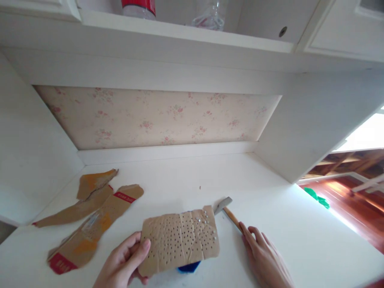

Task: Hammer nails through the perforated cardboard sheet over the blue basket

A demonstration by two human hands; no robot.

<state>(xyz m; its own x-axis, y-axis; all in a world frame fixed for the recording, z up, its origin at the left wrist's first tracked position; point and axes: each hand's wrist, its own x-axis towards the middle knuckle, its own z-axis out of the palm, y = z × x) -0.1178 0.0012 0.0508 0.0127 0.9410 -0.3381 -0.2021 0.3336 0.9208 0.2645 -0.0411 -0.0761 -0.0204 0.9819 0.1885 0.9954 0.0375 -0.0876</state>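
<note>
My left hand (129,258) grips the left edge of a brown cardboard piece (171,242), thumb on top and fingers beneath. Many small holes dot the cardboard in rows, and a few pale nail heads or pins show near its upper right corner. Creases run across its right half. Under its lower edge a dark blue object (189,267) peeks out, mostly hidden. My right hand (264,254) is closed around the wooden handle of a small hammer (232,218), whose grey metal head lies close to the cardboard's upper right corner.
Torn cardboard strips (102,218) with red and orange markings lie on the left of the white surface (168,176). A tiny brown bit (200,187) lies farther back. Overhead, a shelf (186,34) holds bottles; white side panels (300,120) flank the space.
</note>
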